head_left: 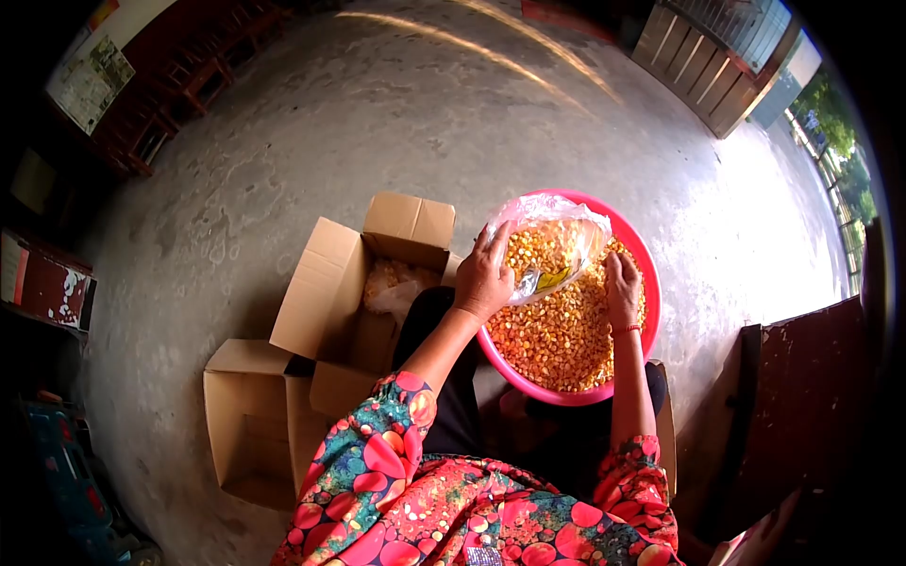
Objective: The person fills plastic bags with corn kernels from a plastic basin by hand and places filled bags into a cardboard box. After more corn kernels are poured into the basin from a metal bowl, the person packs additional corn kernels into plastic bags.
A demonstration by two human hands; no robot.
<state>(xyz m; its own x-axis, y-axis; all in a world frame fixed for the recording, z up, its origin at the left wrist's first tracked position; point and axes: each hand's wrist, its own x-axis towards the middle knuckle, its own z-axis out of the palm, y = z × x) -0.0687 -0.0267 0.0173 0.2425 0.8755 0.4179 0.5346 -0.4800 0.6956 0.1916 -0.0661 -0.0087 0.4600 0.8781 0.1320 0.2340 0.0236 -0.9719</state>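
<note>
A pink basin (649, 274) full of yellow corn kernels (557, 344) rests at my lap. Over its upper part lies a clear plastic bag (595, 236) with kernels inside and a yellow and dark printed patch. My left hand (485, 276) grips the bag's left edge, fingers wrapped over the plastic. On the right side of the basin my right hand (623, 288) is above the kernels, near the bag's right edge, with its fingers pressed together; what they hold, if anything, is too small to tell.
An open cardboard box (316, 283) at the left holds a clear bag of kernels (396, 288). Another open box (250, 424) stands nearer, at lower left. Wooden chairs (198, 80) line the upper left, a wooden gate (698, 66) the upper right. A dark red panel (807, 396) stands right.
</note>
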